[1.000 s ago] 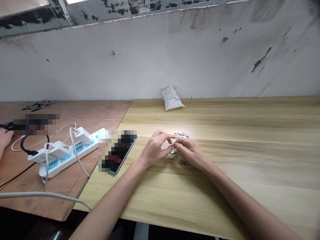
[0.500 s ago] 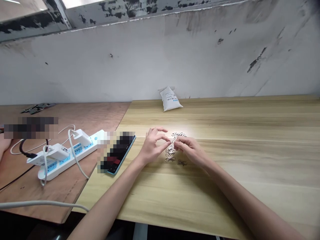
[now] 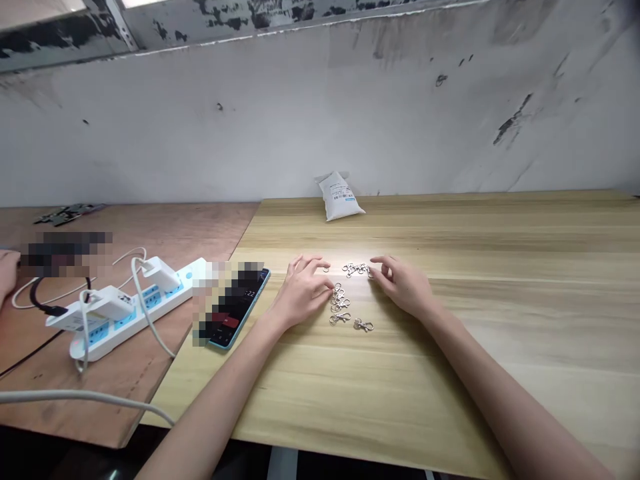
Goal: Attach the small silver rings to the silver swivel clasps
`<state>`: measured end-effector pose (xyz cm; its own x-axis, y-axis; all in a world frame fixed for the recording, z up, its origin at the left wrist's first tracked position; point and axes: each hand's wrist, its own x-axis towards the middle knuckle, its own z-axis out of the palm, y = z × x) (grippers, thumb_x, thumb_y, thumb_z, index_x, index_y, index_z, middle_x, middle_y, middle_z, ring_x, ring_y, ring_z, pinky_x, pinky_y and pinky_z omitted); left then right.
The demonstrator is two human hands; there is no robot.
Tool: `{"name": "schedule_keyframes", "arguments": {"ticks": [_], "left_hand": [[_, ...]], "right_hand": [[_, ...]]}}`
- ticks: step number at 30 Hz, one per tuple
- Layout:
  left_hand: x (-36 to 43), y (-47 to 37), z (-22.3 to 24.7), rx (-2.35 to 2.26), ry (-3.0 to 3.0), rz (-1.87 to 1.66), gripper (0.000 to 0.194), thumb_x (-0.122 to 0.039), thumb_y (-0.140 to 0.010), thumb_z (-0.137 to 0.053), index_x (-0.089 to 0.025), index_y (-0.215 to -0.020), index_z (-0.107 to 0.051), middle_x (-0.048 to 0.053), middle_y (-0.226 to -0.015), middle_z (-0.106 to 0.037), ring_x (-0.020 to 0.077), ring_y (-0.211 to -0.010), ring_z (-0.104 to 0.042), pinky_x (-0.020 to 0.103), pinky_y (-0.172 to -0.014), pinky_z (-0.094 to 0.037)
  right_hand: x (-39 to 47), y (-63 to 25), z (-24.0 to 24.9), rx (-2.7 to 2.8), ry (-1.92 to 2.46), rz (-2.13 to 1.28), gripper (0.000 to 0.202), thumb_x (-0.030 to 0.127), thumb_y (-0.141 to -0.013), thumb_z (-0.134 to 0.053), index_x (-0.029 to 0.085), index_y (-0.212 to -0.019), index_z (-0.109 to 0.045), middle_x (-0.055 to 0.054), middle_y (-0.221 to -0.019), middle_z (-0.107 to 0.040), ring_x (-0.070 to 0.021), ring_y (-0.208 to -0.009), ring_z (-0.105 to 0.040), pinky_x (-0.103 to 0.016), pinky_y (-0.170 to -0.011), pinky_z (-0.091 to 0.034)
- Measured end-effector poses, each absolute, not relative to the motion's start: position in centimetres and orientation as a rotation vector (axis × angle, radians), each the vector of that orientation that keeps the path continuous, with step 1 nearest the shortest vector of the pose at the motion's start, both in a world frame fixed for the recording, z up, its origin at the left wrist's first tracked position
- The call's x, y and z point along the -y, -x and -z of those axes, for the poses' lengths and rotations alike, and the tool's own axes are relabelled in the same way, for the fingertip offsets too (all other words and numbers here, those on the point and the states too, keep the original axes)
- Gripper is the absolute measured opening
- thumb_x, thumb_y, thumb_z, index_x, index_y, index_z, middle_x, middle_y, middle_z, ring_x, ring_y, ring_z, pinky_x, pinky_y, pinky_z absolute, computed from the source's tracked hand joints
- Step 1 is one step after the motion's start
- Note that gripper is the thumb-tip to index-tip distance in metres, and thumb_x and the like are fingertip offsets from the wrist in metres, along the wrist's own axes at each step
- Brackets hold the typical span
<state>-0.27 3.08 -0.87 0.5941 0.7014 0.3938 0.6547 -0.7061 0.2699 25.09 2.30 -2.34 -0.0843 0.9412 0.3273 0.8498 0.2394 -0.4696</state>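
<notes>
The left hand's (image 3: 302, 293) thumb and forefinger are bent toward the upper end of a loose column of metal clasps (image 3: 341, 304); whether a clasp is pinched there cannot be told. A small ring (image 3: 326, 269) is seen just beside a fingertip of the same hand. The right hand's (image 3: 406, 285) thumb and forefinger are brought to the right edge of a clasp pile (image 3: 356, 269); whether that grip is closed on anything cannot be told at this size.

All of these clasps are laid on the wood-grained table (image 3: 505, 293), the pile farther from the body than the column. 1 single clasp (image 3: 363, 325) is placed apart, to the right of the column's near end.

The step in hand is judged to be the picking and handling of clasps between the 2 groups. For the next move, a fine fingertip pinch on 1 clasp is judged to be required, with neighbouring pieces left undisturbed.

Farther out, a phone (image 3: 239, 305) is noted left of the left hand, a white packet (image 3: 341, 198) near the wall (image 3: 300, 127), and a power strip (image 3: 189, 274) on the adjoining reddish-brown table (image 3: 210, 227).
</notes>
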Motion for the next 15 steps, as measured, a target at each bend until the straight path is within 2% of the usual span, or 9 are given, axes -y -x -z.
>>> {"name": "schedule_keyframes", "arguments": {"ticks": [3, 5, 11, 15], "left_hand": [[-3.6, 0.4, 1.3, -1.328, -2.691, -0.737, 0.019, -0.027, -0.088, -0.060, -0.025, -0.105, -0.068, 0.009, -0.125, -0.059, 0.0273, -0.124, -0.048, 0.056, -0.110, -0.027], [-4.0, 0.4, 1.6, -1.443, -2.684, -0.722, 0.023, -0.029, -0.088, -0.059, -0.024, -0.109, -0.067, 0.011, -0.125, -0.058, 0.0284, -0.120, -0.049, 0.056, -0.108, -0.029], [-4.8, -0.2, 2.1, -1.458, -2.741, -0.739, 0.016, -0.034, -0.089, -0.058, -0.022, -0.093, -0.069, 0.009, -0.117, -0.061, 0.0268, -0.116, -0.051, 0.055, -0.111, -0.024], [-4.9, -1.1, 1.8, -1.451, -2.694, -0.746, 0.019, -0.035, -0.088, -0.061, -0.021, -0.097, -0.069, 0.010, -0.114, -0.062, 0.0275, -0.112, -0.052, 0.054, -0.106, -0.030]], "right_hand": [[-2.7, -25.1, 2.9, 2.016, 1.698, -0.169, 0.024, 0.036, -0.090, -0.054, 0.021, -0.101, -0.070, -0.006, -0.090, -0.066, -0.0170, -0.067, -0.060, -0.025, -0.050, -0.033], [-2.7, -24.9, 2.9, 2.039, 1.701, -0.166, 0.023, 0.034, -0.090, -0.054, 0.021, -0.095, -0.072, -0.006, -0.093, -0.066, -0.0169, -0.068, -0.061, -0.026, -0.051, -0.034], [-2.5, -24.5, 2.7, 2.106, 1.692, -0.123, 0.020, 0.026, -0.091, -0.053, 0.021, -0.091, -0.072, -0.005, -0.091, -0.067, -0.0164, -0.066, -0.060, -0.027, -0.053, -0.035], [-2.4, -24.2, 2.5, 2.139, 1.700, -0.104, 0.020, 0.026, -0.092, -0.052, 0.021, -0.092, -0.072, -0.005, -0.091, -0.067, -0.0163, -0.066, -0.060, -0.027, -0.054, -0.034]]}}
